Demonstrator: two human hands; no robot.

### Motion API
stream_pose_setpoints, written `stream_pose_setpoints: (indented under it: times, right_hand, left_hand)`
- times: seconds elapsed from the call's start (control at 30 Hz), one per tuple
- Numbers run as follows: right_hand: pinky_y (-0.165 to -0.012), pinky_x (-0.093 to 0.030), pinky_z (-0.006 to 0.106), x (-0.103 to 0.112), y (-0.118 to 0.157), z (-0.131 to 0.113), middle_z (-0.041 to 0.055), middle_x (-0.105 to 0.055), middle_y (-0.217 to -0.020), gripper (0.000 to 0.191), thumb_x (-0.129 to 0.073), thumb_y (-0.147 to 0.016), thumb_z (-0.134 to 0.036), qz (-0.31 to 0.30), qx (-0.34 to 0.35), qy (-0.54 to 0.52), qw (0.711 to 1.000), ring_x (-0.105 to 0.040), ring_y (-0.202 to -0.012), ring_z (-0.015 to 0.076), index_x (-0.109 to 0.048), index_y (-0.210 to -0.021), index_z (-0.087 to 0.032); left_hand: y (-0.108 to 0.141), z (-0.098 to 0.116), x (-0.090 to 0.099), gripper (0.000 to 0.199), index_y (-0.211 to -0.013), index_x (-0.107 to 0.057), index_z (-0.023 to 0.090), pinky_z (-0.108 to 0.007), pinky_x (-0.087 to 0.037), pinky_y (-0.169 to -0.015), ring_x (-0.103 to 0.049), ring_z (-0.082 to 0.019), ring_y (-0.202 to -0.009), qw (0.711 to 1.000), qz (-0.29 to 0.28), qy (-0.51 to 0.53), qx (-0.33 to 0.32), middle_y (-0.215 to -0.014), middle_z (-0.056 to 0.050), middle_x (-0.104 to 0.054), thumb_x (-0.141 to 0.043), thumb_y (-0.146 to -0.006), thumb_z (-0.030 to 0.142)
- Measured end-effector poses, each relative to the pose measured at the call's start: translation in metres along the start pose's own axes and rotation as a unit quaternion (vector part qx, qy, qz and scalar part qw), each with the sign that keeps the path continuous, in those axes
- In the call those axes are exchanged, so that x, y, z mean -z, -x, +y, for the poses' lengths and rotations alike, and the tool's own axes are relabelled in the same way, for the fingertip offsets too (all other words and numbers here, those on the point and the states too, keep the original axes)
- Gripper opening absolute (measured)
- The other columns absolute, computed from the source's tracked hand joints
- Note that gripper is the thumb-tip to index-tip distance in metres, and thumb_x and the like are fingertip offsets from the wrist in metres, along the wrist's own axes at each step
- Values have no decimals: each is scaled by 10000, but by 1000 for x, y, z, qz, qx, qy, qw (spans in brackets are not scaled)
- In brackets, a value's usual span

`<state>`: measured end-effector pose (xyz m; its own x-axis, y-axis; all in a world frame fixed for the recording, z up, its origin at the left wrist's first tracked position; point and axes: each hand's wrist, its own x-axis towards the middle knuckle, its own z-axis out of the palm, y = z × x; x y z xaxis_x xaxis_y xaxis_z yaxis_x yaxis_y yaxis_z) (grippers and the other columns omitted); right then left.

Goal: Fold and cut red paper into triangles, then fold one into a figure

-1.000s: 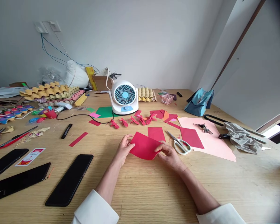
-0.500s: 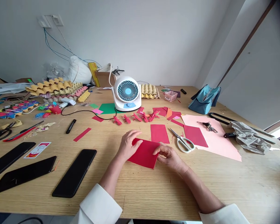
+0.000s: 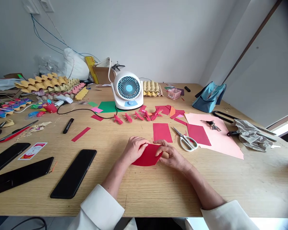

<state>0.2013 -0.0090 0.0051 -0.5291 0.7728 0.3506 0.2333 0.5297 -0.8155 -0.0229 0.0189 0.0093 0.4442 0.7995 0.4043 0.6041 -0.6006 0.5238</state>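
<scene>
A sheet of red paper (image 3: 145, 157) is between my two hands, tilted above the table, its near edge slightly bowed. My left hand (image 3: 135, 149) grips its left side, thumb on the upper face. At the right side, my right hand (image 3: 171, 155) pinches the paper between thumb and fingers. Just beyond lie another red sheet (image 3: 162, 132) and white-handled scissors (image 3: 186, 140) with the blades pointing away to the left. Farther back stands a row of several red folded-paper figures (image 3: 138, 116).
A white fan (image 3: 128, 90) stands at the back. Three black phones, one of them the nearest phone (image 3: 74, 174), lie at left, with a black marker (image 3: 68, 125) beyond. Pink paper (image 3: 227, 140), keys (image 3: 212, 125) and a blue bag (image 3: 208, 97) are at right.
The red paper has tipped flatter, and its near edge now bows. My right fingers have reached farther over the far edge. The camera view has shifted slightly.
</scene>
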Motion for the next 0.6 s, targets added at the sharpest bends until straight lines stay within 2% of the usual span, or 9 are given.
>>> stream_pose_setpoints:
  times: [0.13,0.37,0.5,0.6]
  right_hand:
    - [-979,-444,381,-1,-2,-1,98,-581,-1175,161,-711,-821,-364,9,-17,-41,999,-558,-1146,240,-688,-826,-205]
    - [-790,-486,318,1,-2,6,73,-617,-997,263,-684,-826,-450,44,-47,-43,997,-602,-896,194,-685,-775,-193]
    - [-694,-468,289,0,-3,7,59,-605,-886,269,-698,-814,-451,45,-56,-20,997,-581,-780,167,-698,-775,-185]
    - [-638,-443,271,-1,-4,7,54,-605,-859,266,-710,-805,-444,54,-56,-5,997,-566,-737,155,-708,-797,-178]
  left_hand:
    - [1,8,-1,208,-951,-630,251,-329,-363,-842,-619,-188,-852,1000,12,18,4,-906,-5,-716,-487,-867,126]
    - [1,16,4,307,-772,-686,225,-338,-365,-850,-606,-194,-861,999,-18,25,-19,-837,-16,-710,-442,-822,45]
    - [0,24,11,320,-787,-709,218,-329,-383,-860,-616,-193,-856,996,-36,77,-10,-854,-33,-721,-421,-924,187]
    - [1,27,11,250,-804,-705,214,-330,-396,-848,-612,-200,-849,996,-32,82,-18,-860,-41,-718,-517,-917,334]
